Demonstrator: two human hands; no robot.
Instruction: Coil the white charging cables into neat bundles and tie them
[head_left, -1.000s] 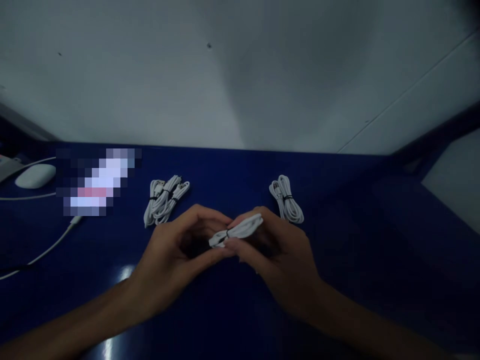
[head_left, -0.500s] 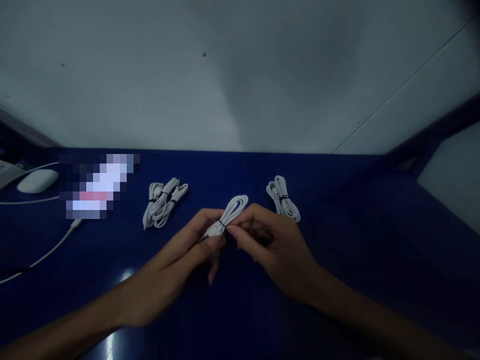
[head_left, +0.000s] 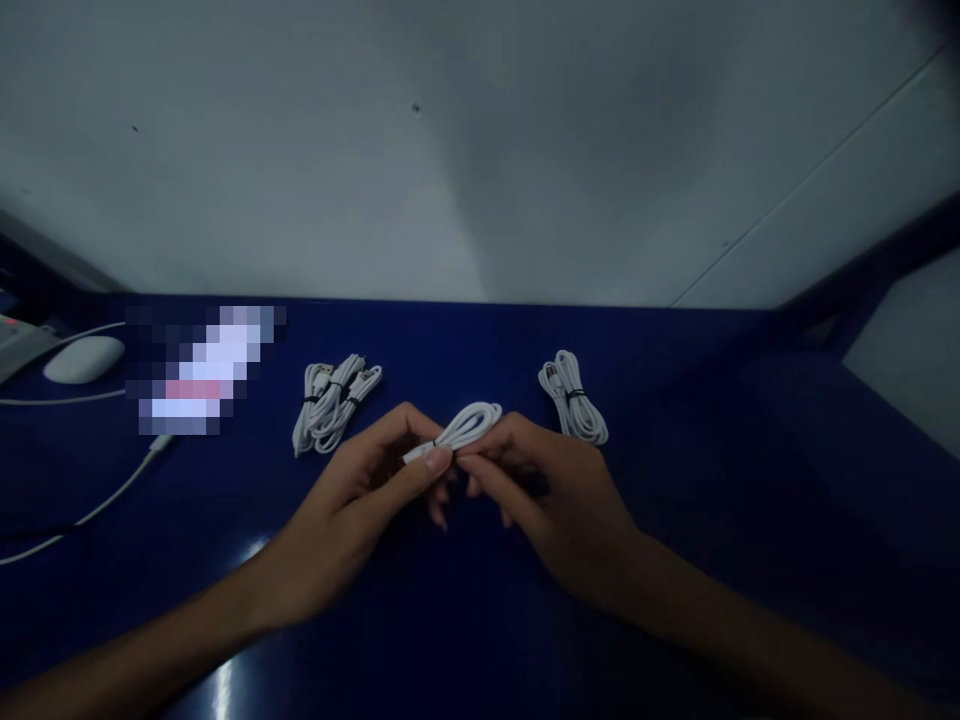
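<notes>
White coil in hand: the cable (head_left: 472, 424) sits at the centre of the frame, above the tabletop (head_left: 465, 620), folded into long loops.
Black tie: a dark band (head_left: 434, 442) crosses the coil by the left thumb, so the bundling looks largely done (how snug it is, the dim light hides).
Left hand: closed (head_left: 352, 490), its thumb pressed over the coil's lower-left end, the fingers beneath.
Right hand: curled (head_left: 562, 480), thumb and forefinger nearly meeting just beside the coil; whether they grip the tie's end or the cable, I cannot tell.
Bound cables, left of centre: a cluster of white bundles (head_left: 327, 408), overlapping, with black ties around them.
Bound cable, right of centre: one white bundle (head_left: 581, 410), tied at its middle, well apart from that cluster.
Left edge: a rounded white object (head_left: 84, 360) beside a pixelated bright patch (head_left: 217, 360).
</notes>
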